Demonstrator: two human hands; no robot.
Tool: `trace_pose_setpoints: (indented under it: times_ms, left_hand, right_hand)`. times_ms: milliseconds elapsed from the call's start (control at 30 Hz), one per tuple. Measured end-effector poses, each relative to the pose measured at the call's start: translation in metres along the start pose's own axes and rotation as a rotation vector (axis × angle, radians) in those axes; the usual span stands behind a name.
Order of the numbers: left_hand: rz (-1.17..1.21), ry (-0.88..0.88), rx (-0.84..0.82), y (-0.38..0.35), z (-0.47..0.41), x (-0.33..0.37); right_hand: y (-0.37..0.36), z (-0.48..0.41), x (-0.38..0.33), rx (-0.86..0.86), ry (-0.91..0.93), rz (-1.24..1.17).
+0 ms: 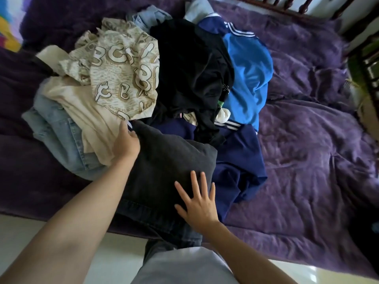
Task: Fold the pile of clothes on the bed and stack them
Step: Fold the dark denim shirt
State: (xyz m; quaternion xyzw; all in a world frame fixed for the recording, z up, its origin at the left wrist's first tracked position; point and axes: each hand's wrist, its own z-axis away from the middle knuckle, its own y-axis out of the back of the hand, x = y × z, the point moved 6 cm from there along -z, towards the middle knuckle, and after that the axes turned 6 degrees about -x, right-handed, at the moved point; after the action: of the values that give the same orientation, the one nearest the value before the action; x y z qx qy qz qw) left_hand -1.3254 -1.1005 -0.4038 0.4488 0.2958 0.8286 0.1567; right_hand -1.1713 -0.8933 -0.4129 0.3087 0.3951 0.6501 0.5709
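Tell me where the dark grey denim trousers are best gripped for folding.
Probably the far left corner of the dark grey denim trousers, from the left: the doubled fold there stands raised, easy for fingers to wrap, while the middle lies flat.

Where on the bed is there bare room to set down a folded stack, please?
Widest: the purple blanket right of the blue shirt and navy garment, up to the wooden rail. A narrower strip lies left of the light jeans. The middle, round the grey garment, is crowded.
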Motion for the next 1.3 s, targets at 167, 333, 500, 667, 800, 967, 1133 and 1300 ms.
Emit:
trace_pose_setpoints:
  times_ms: [167, 333, 500, 667, 800, 967, 1133, 1300]
  left_hand:
    - [-0.608, -0.645, -0.086, -0.046, 0.068, -0.014]
    - [-0.924, -0.453, -0.567, -0.086, 0.066, -0.091]
    - [-0.924, -0.409, -0.63, -0.097, 0.039, -0.092]
    - [-0.942, -0.423, -0.609, -0.09, 0.047, -0.093]
    - [-0.958, -0.421, -0.581, -0.087, 0.05, -0.09]
    - [-0.864, -0.74, -0.211, -0.071, 0.084, -0.082]
    - [-0.913, -1.078, -0.094, -0.065, 0.153, -0.147]
    - [-0.89, -1.015, -0.098, -0.075, 0.142, -0.134]
  right_hand:
    - [-0.034, -0.014, 0.011, -0.188, -0.056, -0.018]
    - [-0.056, -0.039, 0.01, -0.319, 0.031, 0.035]
    - [-0.055, -0.052, 0.005, -0.341, 0.029, 0.037]
    - [-0.042, -0.017, -0.013, -0.074, 0.028, 0.028]
    - [-0.081, 0.021, -0.043, -0.137, 0.128, 0.06]
    - [-0.084, 0.003, -0.026, -0.118, 0.11, 0.077]
    - [-0.063, 0.001, -0.009, -0.091, 0.148, 0.169]
    - [-0.029, -0.008, 0.021, 0.025, 0.202, 0.205]
